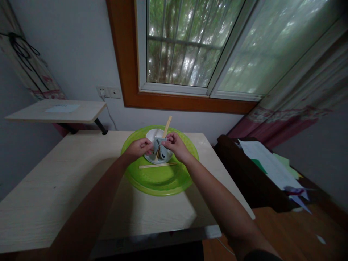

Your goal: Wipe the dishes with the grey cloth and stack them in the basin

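Note:
A large green plastic basin (pixel 160 181) sits on the light wooden table (pixel 54 188). Inside it lies a white dish (pixel 152 135). My left hand (pixel 140 148) and my right hand (pixel 176 145) meet over the dish, both closed on a small grey cloth (pixel 160 149). One wooden chopstick (pixel 166 127) runs through the cloth, its upper end sticking out toward the window. A second chopstick (pixel 157 165) lies flat in the basin just below my hands.
A raised wooden shelf (pixel 57 110) with a sheet of paper stands at the back left. A dark side table (pixel 244 170) at the right holds papers (pixel 266 163). A wall socket (pixel 108 92) and a window lie behind.

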Tool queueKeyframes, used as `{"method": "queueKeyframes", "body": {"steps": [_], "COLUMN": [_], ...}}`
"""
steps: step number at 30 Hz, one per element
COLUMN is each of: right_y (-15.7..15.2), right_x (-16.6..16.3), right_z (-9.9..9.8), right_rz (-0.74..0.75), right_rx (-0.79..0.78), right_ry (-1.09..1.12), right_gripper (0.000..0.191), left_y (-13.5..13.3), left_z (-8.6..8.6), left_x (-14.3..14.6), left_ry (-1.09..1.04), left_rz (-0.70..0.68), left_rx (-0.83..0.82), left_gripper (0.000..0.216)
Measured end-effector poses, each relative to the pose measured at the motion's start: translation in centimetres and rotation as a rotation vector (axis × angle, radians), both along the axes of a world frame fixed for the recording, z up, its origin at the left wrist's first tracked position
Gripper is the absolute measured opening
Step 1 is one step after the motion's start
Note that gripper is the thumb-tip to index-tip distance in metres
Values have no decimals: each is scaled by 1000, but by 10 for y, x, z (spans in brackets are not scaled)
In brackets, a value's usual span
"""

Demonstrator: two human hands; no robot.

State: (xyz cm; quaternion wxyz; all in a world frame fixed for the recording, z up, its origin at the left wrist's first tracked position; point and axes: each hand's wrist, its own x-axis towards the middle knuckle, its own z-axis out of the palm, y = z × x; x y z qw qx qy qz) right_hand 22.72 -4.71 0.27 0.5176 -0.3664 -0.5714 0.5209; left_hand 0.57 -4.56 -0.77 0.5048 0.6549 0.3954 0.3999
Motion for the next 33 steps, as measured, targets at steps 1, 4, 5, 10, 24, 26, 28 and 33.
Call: {"method": "queueKeyframes", "body": {"steps": [1,4,5,10,24,26,28,33], "right_y": [0,0,0,0,11,12,14,14], "right_x": [0,-1,-1,-2,11,14,16,15], "right_z": [0,1,2,2,5,6,7,5], "right_rz": [-23,-79,-91,-99,-324,-384,-423,-412], "right_rx": [4,10,10,8,-69,-59,-43,-35], "right_ry": [15,36,33,26,235,275,303,266], "right_gripper": [50,49,48,49,56,55,55,54], "left_y": [-1,-6,-7,-10,-8,-8,-9,-12], "left_z": [-1,-1,0,2,-5,-6,-6,2], "left_x": [1,3,3,3,0,-1,-1,2], "left_ry": [40,154,190,302,363,375,378,354], "left_rz": [-34,-127,-157,-296,-429,-448,-452,-445], "left_rx": [0,-10,-21,-39,-102,-114,-127,-111], "left_gripper": [33,32,32,30,25,25,26,27]}}
